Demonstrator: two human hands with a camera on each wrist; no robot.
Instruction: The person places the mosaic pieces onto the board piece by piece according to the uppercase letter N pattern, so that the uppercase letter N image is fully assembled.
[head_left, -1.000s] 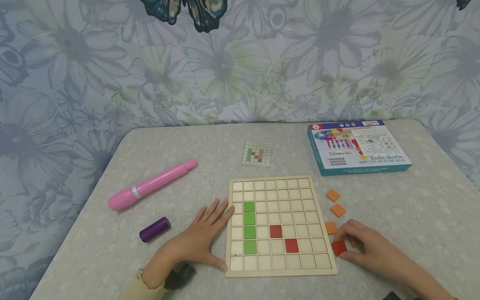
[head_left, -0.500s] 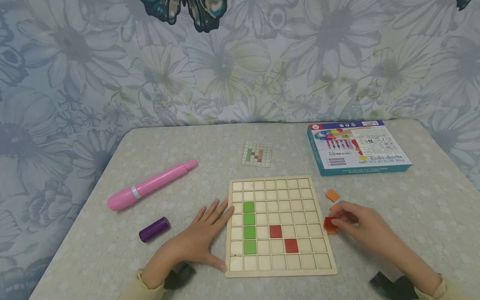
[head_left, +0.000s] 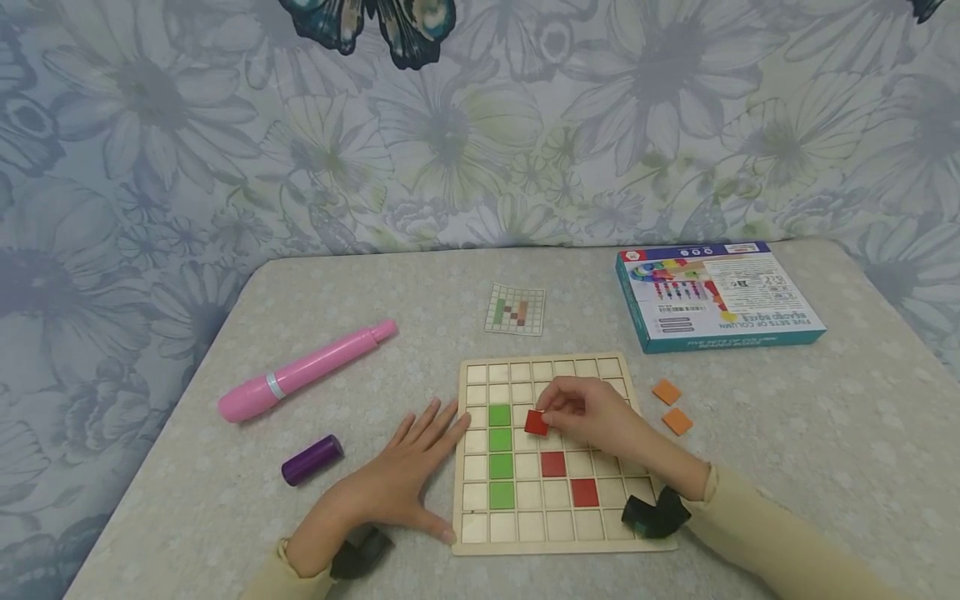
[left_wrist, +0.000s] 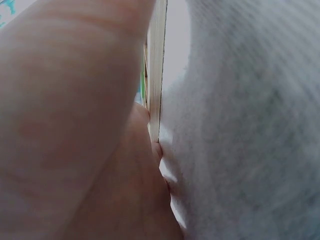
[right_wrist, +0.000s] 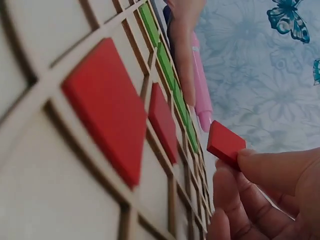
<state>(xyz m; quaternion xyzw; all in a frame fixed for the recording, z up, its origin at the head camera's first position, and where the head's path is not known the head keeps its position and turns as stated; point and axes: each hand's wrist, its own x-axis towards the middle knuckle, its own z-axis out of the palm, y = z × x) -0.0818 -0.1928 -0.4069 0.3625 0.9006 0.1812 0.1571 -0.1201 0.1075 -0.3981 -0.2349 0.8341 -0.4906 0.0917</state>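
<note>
Head view: right hand (head_left: 592, 414) pinches a flat red square tile (head_left: 536, 422); left hand (head_left: 401, 475) lies flat, released, against the wooden grid board (head_left: 558, 542).

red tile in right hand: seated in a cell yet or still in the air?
In the air. The right hand pinches the red tile tilted, clear above the wooden grid board.

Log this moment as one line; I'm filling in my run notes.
right hand: pinches red tile over grid board | left hand: flat on table, touching board's left edge | board: four green, two red tiles placed
</note>
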